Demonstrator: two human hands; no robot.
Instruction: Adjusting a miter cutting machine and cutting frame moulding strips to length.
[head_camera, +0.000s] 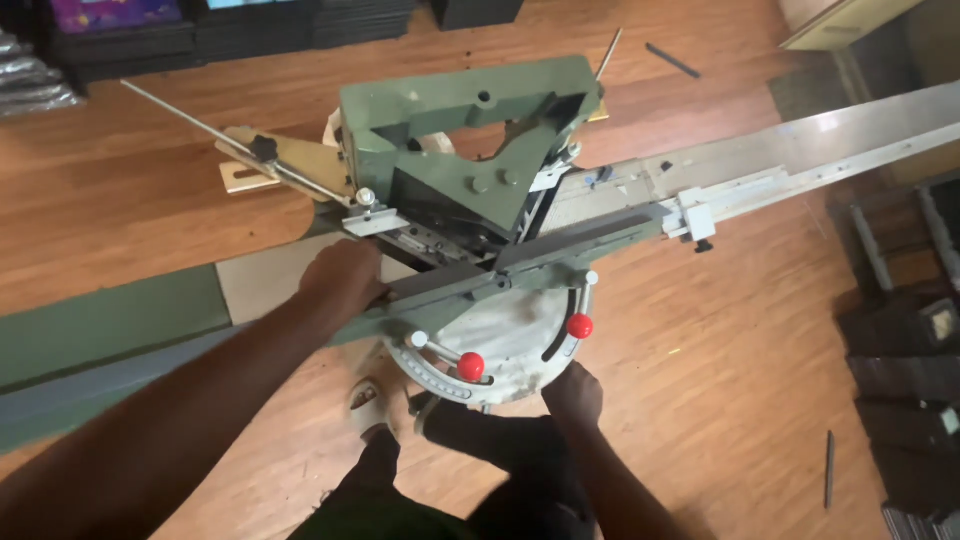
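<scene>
We can't see right hand (572, 396) fingers, tucked under round table (505, 340); long rail (800, 160) cut off at rt edge.

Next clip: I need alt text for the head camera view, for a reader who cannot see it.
Seen from above, a person's left hand presses a dark strip against the fence of a green mitre cutting machine, while the right hand rests at the front edge of its round base, near two red knobs. A wooden floor lies below.

Green cutter head (465, 150) blocks behind; floor (740, 340) (right side) open.
</scene>
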